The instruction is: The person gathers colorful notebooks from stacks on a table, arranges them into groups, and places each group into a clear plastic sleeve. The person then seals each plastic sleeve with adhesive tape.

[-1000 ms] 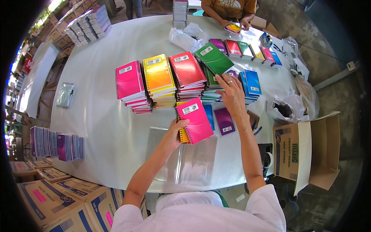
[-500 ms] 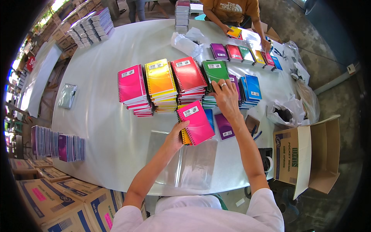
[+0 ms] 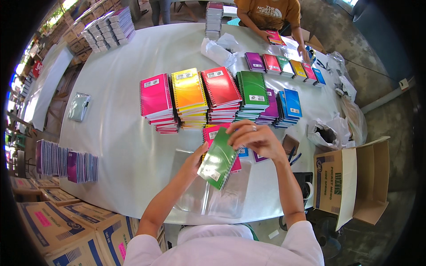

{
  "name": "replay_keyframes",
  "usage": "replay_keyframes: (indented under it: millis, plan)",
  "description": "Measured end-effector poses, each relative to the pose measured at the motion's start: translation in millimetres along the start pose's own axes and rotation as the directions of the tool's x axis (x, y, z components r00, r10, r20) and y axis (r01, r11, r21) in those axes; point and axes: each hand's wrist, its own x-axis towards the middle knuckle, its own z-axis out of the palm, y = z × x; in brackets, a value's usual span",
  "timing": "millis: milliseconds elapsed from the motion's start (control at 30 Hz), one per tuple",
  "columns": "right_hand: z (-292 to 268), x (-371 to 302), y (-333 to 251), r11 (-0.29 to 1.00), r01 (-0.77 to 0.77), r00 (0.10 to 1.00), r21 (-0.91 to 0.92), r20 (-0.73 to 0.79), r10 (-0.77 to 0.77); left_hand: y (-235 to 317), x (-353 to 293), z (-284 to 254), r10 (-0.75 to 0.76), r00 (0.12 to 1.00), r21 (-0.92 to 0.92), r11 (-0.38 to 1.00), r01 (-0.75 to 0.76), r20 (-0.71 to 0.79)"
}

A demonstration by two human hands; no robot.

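Note:
My right hand (image 3: pixel 259 141) grips a green spiral notebook (image 3: pixel 218 155) by its upper end, tilted over the notebooks in my left hand. My left hand (image 3: pixel 194 163) holds a pink spiral notebook (image 3: pixel 212 133), mostly covered by the green one; a sliver of yellow shows beneath it. Beyond my hands stand stacks of spiral notebooks: pink (image 3: pixel 156 95), yellow-orange (image 3: pixel 190 88), red (image 3: pixel 220 86), green (image 3: pixel 252 86), purple (image 3: pixel 271 104) and blue (image 3: pixel 290 104). Parts of a blue notebook (image 3: pixel 243 152) and a purple one (image 3: pixel 258 156) show beside my right hand. Transparent plastic sleeves (image 3: pixel 213 201) lie below.
Across the table a person in a brown shirt (image 3: pixel 270 13) handles notebooks behind a coloured row (image 3: pixel 285 66). An open carton (image 3: pixel 337 177) stands at the right, near a plastic bag (image 3: pixel 328 128). Bundled notebooks (image 3: pixel 82 166) sit at the left edge, cartons (image 3: pixel 57 221) below.
My right hand has lifted a green notebook off the green stack and brought it toward me, over the pink one in my left hand. The other person's held notebook now shows red instead of yellow.

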Motion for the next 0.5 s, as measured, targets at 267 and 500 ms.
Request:
replay_keyframes:
  millis: [267, 500]
  plan:
    - [0, 44, 30, 0.924, -0.275, 0.96, -0.265, -0.134, 0.248, 6, -29, 1, 0.125, 0.983, 0.157, 0.982, -0.104, -0.131]
    - [6, 39, 72, 0.475, -0.121, 0.98, -0.872, -0.18, -0.081, 20, -22, 0, 0.211, 0.971, 0.215, 0.959, -0.185, -0.108]
